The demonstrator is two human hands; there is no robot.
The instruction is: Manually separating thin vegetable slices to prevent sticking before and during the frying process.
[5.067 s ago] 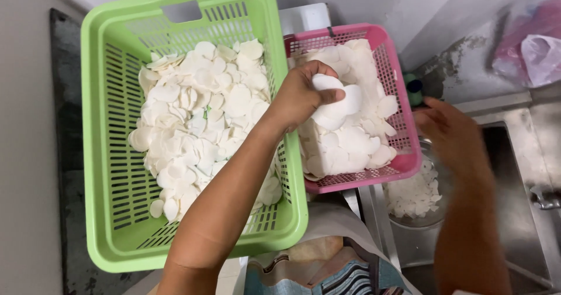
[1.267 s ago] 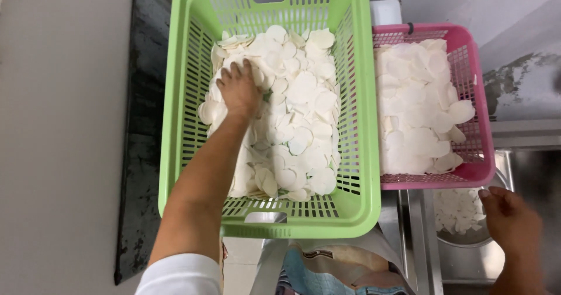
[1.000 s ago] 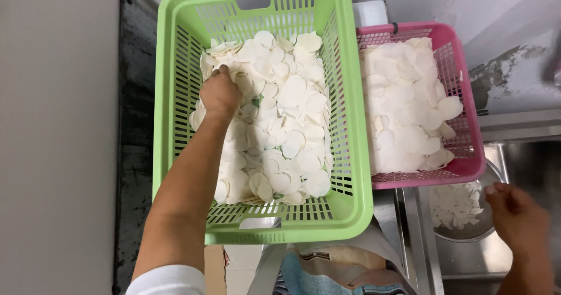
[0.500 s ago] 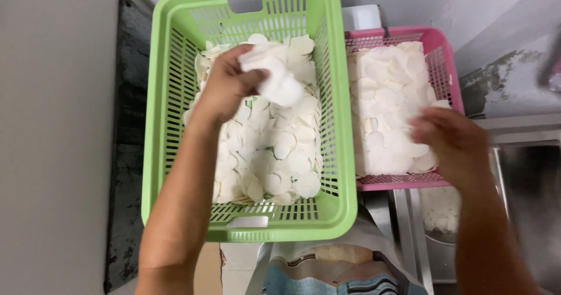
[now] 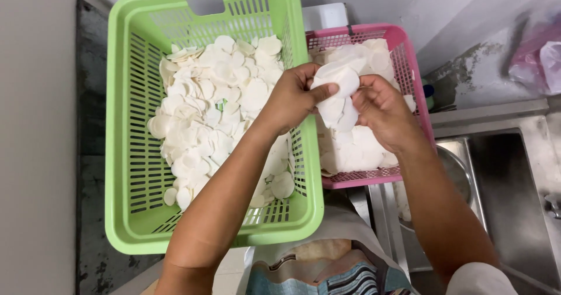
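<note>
A green plastic basket (image 5: 125, 172) holds a heap of thin white round slices (image 5: 204, 114). To its right stands a smaller pink basket (image 5: 412, 67) with a pile of larger white slices (image 5: 356, 149). My left hand (image 5: 289, 99) and my right hand (image 5: 380, 108) meet above the pink basket's left edge. Both grip a small stack of white slices (image 5: 338, 96) between their fingers. My left forearm crosses over the green basket's near right corner.
A steel sink (image 5: 514, 201) lies at the right, with a metal bowl (image 5: 453, 172) partly hidden under my right arm. A pink plastic bag (image 5: 540, 55) sits at the far right. A dark slab (image 5: 87, 154) runs along the left of the green basket.
My left hand lifted a stack of slices out of the green basket and carried it right, over the pink basket. My right hand rose from the sink area and took hold of the same stack.
</note>
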